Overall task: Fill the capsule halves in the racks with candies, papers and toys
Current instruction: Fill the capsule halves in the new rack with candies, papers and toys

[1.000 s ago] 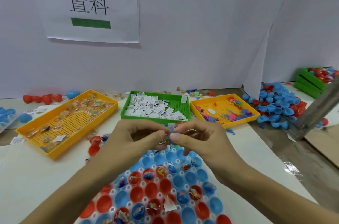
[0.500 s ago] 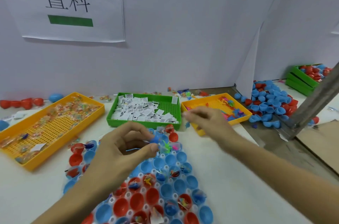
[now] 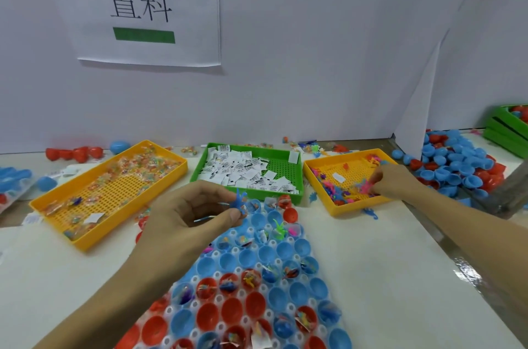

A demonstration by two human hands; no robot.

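Note:
A white rack (image 3: 220, 298) of red and blue capsule halves lies in front of me; several halves hold toys, candies or papers. My left hand (image 3: 188, 214) hovers over the rack's far end and pinches a small blue toy (image 3: 239, 201) between thumb and fingers. My right hand (image 3: 395, 181) reaches into the right orange tray (image 3: 318, 170) of small coloured toys, fingers curled on a pink toy (image 3: 365, 186). The green tray (image 3: 281, 161) holds folded papers. The left orange tray (image 3: 85, 237) holds wrapped candies.
Loose blue and red capsule halves (image 3: 457, 160) are heaped at the right, beside stacked green trays (image 3: 505, 131). More red halves (image 3: 74, 153) lie at the back left. A white wall with a paper sign (image 3: 148, 8) stands behind. A grey bar (image 3: 511, 191) crosses the right edge.
My hands have parted. The right hand moved right from the rack into the toy tray. The left hand stays over the rack holding the blue toy.

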